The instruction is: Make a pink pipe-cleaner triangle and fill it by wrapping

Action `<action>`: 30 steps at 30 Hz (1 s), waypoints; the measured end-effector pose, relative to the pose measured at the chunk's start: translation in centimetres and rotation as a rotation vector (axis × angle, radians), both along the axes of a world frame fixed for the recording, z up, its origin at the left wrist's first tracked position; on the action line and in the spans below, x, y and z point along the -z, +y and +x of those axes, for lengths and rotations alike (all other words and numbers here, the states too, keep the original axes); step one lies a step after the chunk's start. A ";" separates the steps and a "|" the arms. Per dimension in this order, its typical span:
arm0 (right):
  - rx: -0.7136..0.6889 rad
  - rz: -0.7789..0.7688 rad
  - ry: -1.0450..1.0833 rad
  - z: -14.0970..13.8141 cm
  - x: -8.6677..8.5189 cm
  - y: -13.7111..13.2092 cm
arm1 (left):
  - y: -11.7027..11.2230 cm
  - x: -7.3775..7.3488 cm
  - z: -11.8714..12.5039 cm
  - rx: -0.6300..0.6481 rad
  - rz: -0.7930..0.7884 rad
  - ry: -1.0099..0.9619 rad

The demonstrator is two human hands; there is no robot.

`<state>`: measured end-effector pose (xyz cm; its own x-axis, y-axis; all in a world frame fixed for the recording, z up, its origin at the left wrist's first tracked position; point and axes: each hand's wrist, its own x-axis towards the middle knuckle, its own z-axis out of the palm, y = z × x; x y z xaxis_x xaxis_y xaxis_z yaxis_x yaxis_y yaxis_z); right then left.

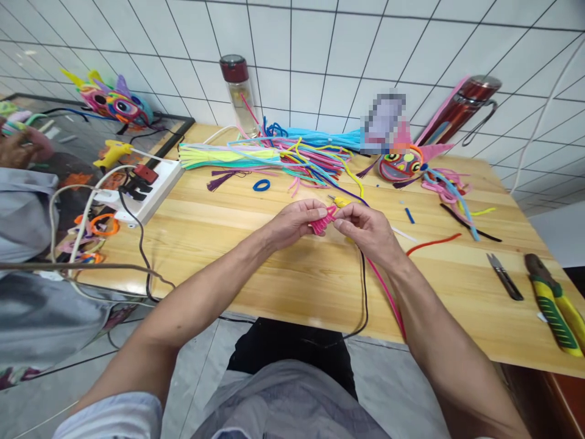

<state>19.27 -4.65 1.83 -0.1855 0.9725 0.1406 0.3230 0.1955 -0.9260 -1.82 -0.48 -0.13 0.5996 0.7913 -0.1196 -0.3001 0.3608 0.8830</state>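
My left hand (296,221) pinches a pink pipe cleaner (320,224) that is bent into tight, close-set zigzag folds. At the right end of the folds, the thumb and fingertips of my right hand (365,224) are closed on the same pipe cleaner. A pink-red length (387,292) runs from under my right wrist to the table's front edge; whether it joins the folded piece is hidden. Just behind my fingers lies a yellow glue gun (342,201), mostly covered, with a black cord trailing below. A red pipe cleaner (434,243) sticks out right of my right wrist.
Bundles of coloured pipe cleaners (233,156) lie along the back, beside a glass bottle (242,103). A decorated mask (402,164) stands back right, near a red flask (470,110). Snips (504,277) and pliers (553,305) lie right. A power strip (153,198) and co-worker's hand (17,148) are left.
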 end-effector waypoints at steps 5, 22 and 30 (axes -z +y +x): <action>-0.013 0.018 0.019 -0.2 -0.4 -0.3 | -0.1 -0.3 0.1 0.042 -0.015 -0.050; -0.056 0.091 -0.090 -0.3 -3.7 -1.2 | -0.5 -1.2 -0.2 0.192 -0.060 -0.181; -0.050 0.130 -0.187 -0.3 -4.5 -1.6 | -0.6 -1.3 -0.2 0.254 -0.065 -0.208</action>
